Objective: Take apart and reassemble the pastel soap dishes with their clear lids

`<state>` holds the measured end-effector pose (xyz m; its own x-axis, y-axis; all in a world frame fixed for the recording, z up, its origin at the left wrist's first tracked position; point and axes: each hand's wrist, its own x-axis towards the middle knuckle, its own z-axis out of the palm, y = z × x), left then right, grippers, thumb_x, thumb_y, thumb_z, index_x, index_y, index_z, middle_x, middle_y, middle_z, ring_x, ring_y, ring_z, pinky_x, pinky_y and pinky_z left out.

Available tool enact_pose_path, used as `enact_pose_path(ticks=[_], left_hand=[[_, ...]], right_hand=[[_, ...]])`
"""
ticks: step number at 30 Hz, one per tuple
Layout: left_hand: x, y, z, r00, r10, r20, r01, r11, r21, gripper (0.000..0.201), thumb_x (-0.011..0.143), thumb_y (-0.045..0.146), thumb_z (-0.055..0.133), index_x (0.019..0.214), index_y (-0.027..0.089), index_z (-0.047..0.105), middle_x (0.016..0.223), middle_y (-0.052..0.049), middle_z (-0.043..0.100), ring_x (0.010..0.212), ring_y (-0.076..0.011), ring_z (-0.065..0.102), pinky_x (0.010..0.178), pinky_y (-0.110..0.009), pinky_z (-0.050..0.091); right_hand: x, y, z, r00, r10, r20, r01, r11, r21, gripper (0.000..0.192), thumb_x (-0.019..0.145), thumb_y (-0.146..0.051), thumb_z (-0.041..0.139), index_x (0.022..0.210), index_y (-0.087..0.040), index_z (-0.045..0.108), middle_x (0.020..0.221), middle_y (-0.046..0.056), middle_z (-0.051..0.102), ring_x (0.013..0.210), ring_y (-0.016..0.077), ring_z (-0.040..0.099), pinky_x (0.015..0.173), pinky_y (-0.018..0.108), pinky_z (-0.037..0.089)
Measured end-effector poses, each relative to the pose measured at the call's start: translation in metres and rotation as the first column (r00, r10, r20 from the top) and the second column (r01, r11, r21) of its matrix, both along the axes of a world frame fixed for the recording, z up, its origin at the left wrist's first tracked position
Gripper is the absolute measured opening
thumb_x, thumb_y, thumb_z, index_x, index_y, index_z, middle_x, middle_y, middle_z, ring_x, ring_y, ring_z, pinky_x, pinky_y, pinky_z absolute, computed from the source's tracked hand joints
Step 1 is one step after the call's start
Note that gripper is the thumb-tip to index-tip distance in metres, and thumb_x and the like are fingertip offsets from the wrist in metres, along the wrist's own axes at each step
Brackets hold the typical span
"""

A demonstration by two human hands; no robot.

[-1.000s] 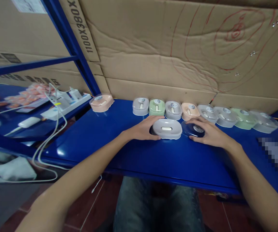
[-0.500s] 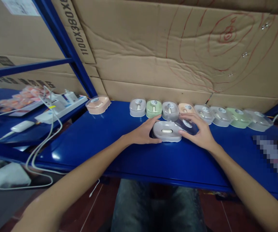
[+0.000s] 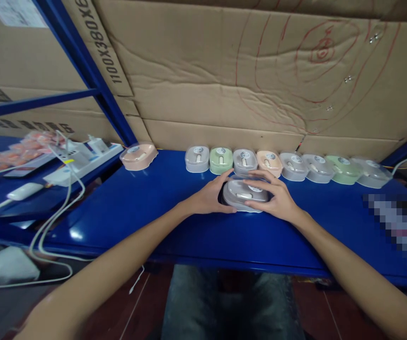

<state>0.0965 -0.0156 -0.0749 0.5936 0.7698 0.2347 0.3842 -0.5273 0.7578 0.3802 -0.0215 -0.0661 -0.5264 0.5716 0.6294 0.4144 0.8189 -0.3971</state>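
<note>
Altogether ten small lidded soap boxes show on the blue shelf (image 3: 147,222). Eight stand in a row along the far edge against the cardboard wall (image 3: 203,94): from left to right a grey one (image 3: 197,158), a green one (image 3: 221,160), a grey one (image 3: 245,161), a peach one (image 3: 269,163), two more grey ones (image 3: 293,166) (image 3: 317,168), a second green one (image 3: 343,169) and a clear-looking grey one (image 3: 371,172). A ninth, a peach box (image 3: 139,157), sits alone at the far left end of the shelf, well apart from the row. The tenth, a grey soap box (image 3: 244,194) with a clear lid (image 3: 256,186) on top, lies just near of the row, between both hands. The left hand (image 3: 212,197) cups the box's left end, fingers curled loosely around its side and touching it. The right hand (image 3: 274,197) lies over the right part of the lid, fingers spread and pressing on the clear cover, thumb at the near edge. So the hands are close together, both clasping the one box, which rests on the shelf. On the neighbouring shelf to the left lie one white power strip (image 3: 83,158) with white cables (image 3: 53,222) hanging down.
</note>
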Motion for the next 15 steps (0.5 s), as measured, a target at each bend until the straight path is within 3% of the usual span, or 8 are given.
enact_pose_path(ticks=[15], left_hand=[[0.0021,0.0007,0.0043,1.000,-0.006,0.011,0.007,1.000,-0.024,0.130,0.071,0.056,0.099,0.175,0.031,0.025,0.165,-0.017,0.057,0.152,-0.0450,0.054,0.127,-0.071,0.039]], right_hand=[[-0.0055,0.0019,-0.0082,0.999,0.041,-0.010,-0.041,0.998,-0.045,0.055,0.091,-0.050,0.088,0.144,-0.039,0.075,0.153,0.009,0.066,0.140,0.0345,0.068,0.117,0.059,0.058]])
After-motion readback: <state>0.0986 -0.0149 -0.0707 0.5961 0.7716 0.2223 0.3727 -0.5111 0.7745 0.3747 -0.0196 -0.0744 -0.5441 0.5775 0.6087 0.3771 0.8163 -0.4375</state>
